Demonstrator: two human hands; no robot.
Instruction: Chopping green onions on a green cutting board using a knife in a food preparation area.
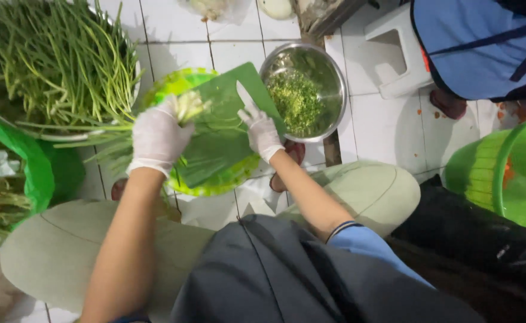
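Chives (186,107) are lying bunched on the green cutting board (227,140); I'm seeing the left hand (158,136) closing its grip around the stalks to steady them, while the right hand (262,130) is gripping the knife (244,96) beside the steel bowl (329,72) holding the cut pieces.

A thin, white disposable glove is worn on the left hand (157,136) and on the right hand (262,133). Forearms are left uncovered. A blue short sleeve with dark-edged cuff (358,238), a dark grey apron (287,275) and pale green trousers (66,251) are worn.
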